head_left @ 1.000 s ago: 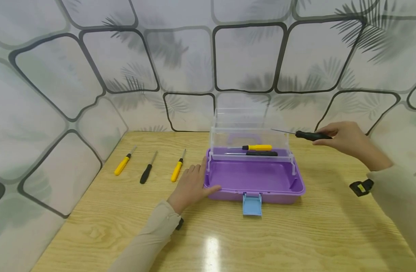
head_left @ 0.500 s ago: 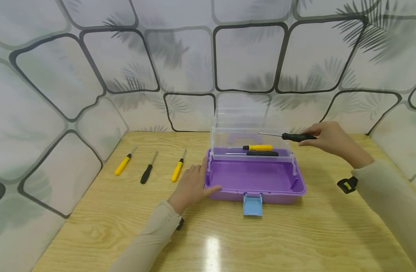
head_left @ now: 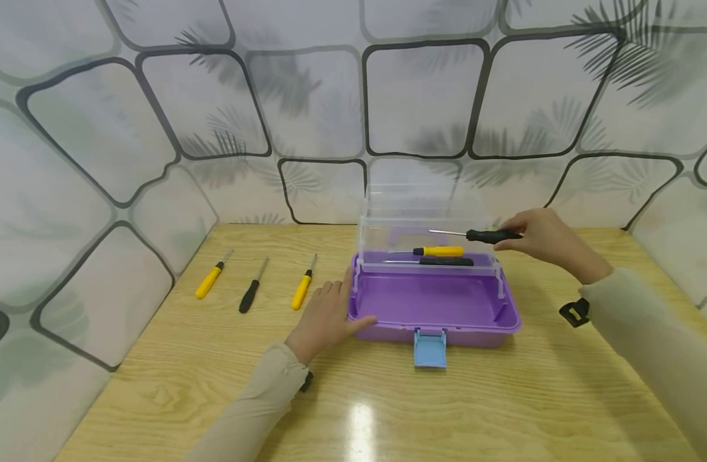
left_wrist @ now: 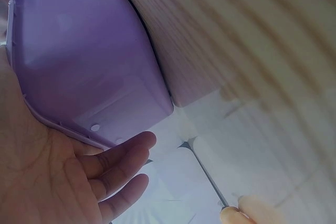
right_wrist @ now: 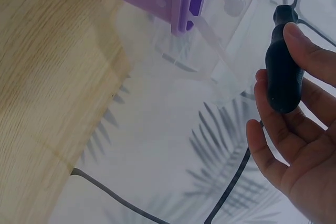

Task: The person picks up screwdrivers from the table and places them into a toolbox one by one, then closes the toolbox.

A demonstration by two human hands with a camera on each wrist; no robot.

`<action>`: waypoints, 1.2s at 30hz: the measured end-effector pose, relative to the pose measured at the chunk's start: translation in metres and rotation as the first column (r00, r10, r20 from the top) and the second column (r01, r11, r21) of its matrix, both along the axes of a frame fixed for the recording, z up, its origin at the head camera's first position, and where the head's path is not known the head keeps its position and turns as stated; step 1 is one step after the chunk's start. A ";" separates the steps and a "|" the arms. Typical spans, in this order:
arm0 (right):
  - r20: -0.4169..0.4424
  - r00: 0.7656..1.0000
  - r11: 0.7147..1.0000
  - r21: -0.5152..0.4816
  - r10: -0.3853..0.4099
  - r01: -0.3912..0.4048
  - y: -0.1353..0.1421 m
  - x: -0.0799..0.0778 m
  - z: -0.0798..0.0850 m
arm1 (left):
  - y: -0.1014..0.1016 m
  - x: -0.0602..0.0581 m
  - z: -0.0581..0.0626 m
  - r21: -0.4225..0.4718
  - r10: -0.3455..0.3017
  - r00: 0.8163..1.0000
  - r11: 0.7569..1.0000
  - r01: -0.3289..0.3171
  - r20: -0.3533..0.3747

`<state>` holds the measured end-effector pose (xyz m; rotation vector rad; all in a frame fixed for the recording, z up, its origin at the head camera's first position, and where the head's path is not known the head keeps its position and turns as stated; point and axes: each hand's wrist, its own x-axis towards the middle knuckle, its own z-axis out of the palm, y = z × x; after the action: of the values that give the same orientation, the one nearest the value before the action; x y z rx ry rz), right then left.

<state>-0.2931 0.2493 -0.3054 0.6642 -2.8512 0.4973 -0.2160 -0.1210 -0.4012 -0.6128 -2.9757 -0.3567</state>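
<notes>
A purple toolbox stands on the table with its clear lid raised at the back. My left hand rests on the box's left end, thumb over the front rim, fingers extended along the side. My right hand pinches a black-handled screwdriver by its handle, above the back right of the box, its shaft pointing left. In the right wrist view the thumb and fingertips hold that black handle. A yellow screwdriver and a black screwdriver lie side by side in the upper tray at the back.
Left of the box lie a yellow screwdriver, a black screwdriver and another yellow screwdriver, set apart from one another. A light blue latch hangs down at the box's front. A patterned wall covering closes off the table's back and sides.
My right hand has moved left with the black screwdriver, from right of the box to over its back right part. The left hand has stayed on the box.
</notes>
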 end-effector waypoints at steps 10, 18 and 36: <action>0.032 0.999 1.000 0.004 0.020 -0.020 -0.010 -0.004 -0.002 | 0.000 0.001 0.001 0.016 0.006 1.000 1.000 -0.006 0.019; 0.068 0.998 1.000 -0.003 0.014 -0.014 -0.017 -0.007 -0.006 | 0.000 0.000 0.000 0.021 0.006 0.999 1.000 -0.007 0.032; 0.102 0.994 0.999 0.016 -0.029 0.028 -0.030 -0.017 -0.020 | 0.000 0.000 0.000 0.028 0.003 0.999 1.000 -0.004 0.034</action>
<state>-0.3096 0.2193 -0.3255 0.6169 -2.9583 0.5213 -0.2160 -0.1214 -0.4015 -0.6051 -2.9979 -0.4127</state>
